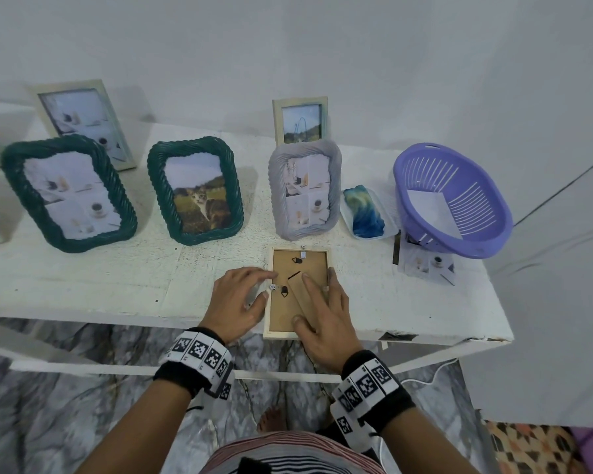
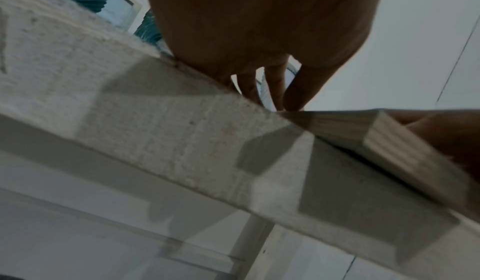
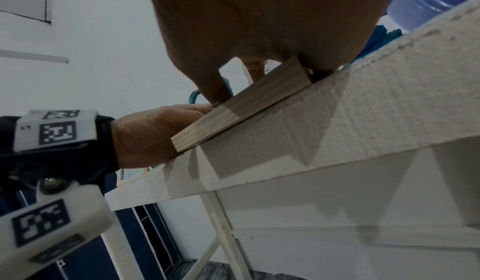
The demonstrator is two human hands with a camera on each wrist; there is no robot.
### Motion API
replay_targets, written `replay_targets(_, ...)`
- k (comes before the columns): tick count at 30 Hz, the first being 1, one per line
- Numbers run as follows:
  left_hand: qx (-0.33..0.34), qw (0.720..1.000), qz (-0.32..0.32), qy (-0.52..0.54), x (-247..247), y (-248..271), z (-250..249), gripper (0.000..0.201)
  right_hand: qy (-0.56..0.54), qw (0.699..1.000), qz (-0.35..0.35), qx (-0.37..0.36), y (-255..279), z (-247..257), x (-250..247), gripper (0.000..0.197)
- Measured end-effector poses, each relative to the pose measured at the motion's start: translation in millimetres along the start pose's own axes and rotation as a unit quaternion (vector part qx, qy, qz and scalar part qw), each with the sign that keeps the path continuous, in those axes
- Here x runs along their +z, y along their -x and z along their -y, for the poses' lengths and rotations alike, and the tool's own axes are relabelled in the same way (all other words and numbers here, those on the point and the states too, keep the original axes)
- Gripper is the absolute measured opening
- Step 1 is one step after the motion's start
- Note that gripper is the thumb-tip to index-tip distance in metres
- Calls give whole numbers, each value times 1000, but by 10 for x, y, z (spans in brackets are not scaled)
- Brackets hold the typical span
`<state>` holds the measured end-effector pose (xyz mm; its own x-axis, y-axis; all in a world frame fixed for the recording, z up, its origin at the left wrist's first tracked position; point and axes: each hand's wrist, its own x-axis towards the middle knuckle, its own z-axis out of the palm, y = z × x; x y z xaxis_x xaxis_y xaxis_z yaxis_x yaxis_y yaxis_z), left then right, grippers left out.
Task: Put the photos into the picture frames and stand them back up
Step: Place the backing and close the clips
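A small light-wood picture frame (image 1: 310, 265) lies face down at the table's front edge, brown backing and black turn clips up; its lower end overhangs the edge. My left hand (image 1: 266, 285) rests at the frame's left rim, fingertips beside a small metal tab. My right hand (image 1: 302, 297) lies flat on the backing, index finger stretched up along the stand leg, thumb near the bottom rim. The wrist views show the frame's corner (image 2: 389, 140) (image 3: 246, 110) from below. A loose photo (image 1: 425, 265) lies under the purple basket (image 1: 459, 200), which holds a white sheet (image 1: 432, 206).
Standing behind are two green rope-edged frames (image 1: 69, 189) (image 1: 196, 189), a grey one (image 1: 305, 189) and two pale ones (image 1: 83, 121) (image 1: 300, 119), all with photos. A blue-green sponge on a white tray (image 1: 365, 213) sits by the basket. The white table (image 1: 117, 285) ends close on the right.
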<state>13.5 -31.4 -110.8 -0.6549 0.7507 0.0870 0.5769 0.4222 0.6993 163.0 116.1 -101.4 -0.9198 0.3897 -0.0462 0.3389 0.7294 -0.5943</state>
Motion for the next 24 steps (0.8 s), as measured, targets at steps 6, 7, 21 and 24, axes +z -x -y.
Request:
replay_targets(6, -55, 986, -19, 157, 7, 58, -185, 39, -105, 994, -9, 33, 5, 26, -125, 60)
replay_targets(7, -87, 975, -32, 202, -5, 55, -216, 36, -121, 992, -9, 35, -6, 28, -158, 60)
replay_targets(21, -113, 891, -33, 438, -204, -182, -1123, 32, -357, 925, -50, 122, -19, 125, -922, 49)
replay_targets(24, -118, 922, -15, 369, -17, -276, -1053, 25, -342, 927, -81, 134, 2, -42, -1050, 16)
